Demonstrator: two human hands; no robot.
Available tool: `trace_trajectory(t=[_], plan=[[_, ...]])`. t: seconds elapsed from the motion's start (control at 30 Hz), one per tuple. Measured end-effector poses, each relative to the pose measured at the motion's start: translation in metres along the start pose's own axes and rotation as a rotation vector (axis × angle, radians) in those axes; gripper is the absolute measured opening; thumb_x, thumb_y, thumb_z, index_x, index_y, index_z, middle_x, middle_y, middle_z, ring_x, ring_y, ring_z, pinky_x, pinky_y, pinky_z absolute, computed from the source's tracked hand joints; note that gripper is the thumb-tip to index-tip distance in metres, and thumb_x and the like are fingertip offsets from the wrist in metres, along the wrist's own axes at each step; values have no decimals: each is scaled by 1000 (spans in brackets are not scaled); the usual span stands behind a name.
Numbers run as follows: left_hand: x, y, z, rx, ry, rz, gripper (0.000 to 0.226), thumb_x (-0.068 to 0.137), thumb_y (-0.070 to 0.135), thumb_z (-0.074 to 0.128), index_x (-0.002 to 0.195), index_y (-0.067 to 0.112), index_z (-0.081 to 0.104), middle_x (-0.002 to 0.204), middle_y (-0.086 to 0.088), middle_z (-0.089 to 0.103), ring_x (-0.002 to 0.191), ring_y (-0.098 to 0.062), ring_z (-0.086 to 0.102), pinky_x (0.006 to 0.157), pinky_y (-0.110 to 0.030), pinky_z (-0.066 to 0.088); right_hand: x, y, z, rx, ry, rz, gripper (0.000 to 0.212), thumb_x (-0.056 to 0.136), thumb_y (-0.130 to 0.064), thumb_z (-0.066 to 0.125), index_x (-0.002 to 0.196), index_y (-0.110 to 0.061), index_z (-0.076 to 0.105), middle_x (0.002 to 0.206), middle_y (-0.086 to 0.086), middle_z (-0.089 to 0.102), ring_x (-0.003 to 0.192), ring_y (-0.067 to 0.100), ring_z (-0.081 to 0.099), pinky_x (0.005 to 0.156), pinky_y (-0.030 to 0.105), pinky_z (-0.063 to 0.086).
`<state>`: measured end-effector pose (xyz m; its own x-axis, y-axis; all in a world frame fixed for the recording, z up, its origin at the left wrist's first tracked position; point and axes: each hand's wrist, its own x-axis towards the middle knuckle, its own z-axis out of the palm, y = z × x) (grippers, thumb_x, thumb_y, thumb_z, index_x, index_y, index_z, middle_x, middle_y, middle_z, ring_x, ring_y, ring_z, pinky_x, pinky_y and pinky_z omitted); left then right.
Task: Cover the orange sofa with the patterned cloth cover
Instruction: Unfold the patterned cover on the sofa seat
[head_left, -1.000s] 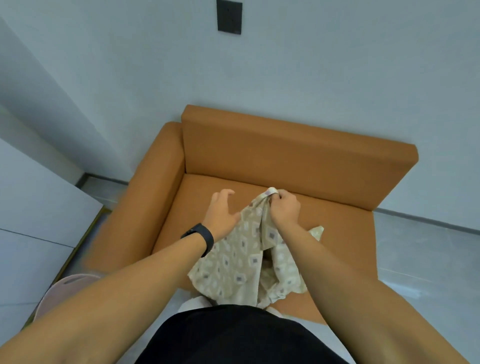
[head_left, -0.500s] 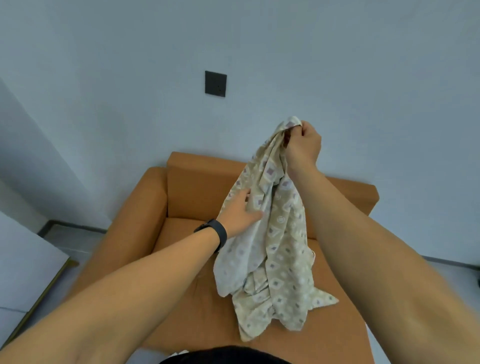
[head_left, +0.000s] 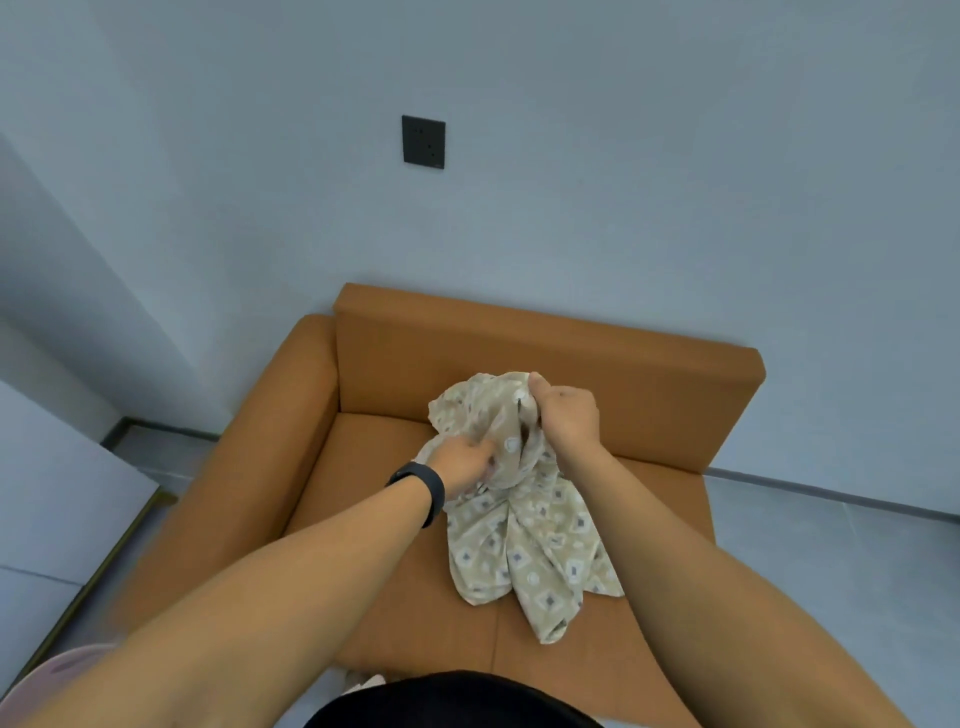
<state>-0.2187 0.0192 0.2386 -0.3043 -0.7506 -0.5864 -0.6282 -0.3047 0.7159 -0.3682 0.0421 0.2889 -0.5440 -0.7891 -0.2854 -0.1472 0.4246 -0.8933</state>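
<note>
Barely started imo: both the left hand (head_left: 460, 462) & right hand (head_left: 566, 418) have a closed grip on the patterned cloth cover (head_left: 524, 535), bunched up over the seat, w/ the orange sofa (head_left: 597, 384) basically all bare.

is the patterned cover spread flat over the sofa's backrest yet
No, the patterned cover is bunched in both hands over the seat; the sofa backrest is bare.

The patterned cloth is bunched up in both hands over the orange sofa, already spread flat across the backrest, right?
Not quite. The head view shows the patterned cloth bunched in the left hand and right hand over the orange sofa, but not spread; the backrest is bare.
</note>
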Motion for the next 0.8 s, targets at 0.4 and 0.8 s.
trace_trajectory(t=[0.4, 0.8], plan=[[-5, -5, 34, -638, -248, -308, 90, 80, 83, 52, 151, 30, 37, 144, 0, 52, 132, -23, 50, 104, -39, 43, -7, 12, -19, 295, -259, 23, 51, 95, -40, 65, 55, -22, 40, 58, -2, 40, 63, 18, 43, 69, 32, 45], [-22, 38, 20, -997, 28, 148, 26, 98, 1, 59, 121, 13, 60, 105, -15, 65, 83, -25, 69, 72, -39, 60, -31, 43, -27, 68, -226, -99, 44, 91, -2, 57, 128, -24, 46, 119, -1, 60, 99, 13, 62, 73, 18, 50]])
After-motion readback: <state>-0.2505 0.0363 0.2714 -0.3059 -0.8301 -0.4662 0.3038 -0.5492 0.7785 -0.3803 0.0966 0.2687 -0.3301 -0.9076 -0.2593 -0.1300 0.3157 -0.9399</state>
